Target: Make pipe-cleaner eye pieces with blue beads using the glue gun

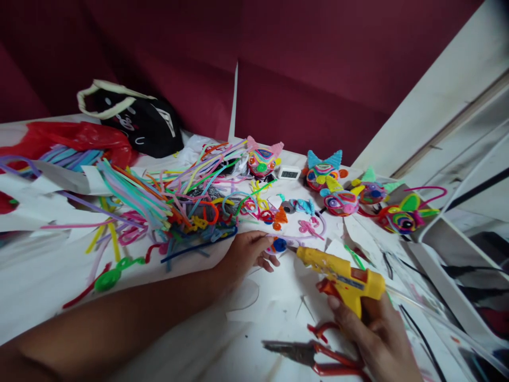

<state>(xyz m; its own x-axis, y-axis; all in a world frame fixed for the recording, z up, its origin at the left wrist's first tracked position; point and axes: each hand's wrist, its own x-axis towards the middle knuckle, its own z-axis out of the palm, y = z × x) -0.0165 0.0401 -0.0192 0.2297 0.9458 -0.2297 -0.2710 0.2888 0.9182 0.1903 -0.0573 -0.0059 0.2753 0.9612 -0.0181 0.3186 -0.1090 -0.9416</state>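
Left hand: pinches a small blue-and-orange coiled piece between thumb and fingers.
Right hand: wraps firmly around a yellow hot-glue gun.
Nozzle: points left at the blue coil, very near; cannot tell whether touching.
Blue-and-orange coiled piece: near mid-table, with a lilac stem curving off to the right.
Red-handled scissors: lie beside the right hand.
Pipe cleaners: heaped beyond the left forearm, many colours.
Colourful animal heads: sit at back right.

A white table bears pipe cleaners and a black bag.
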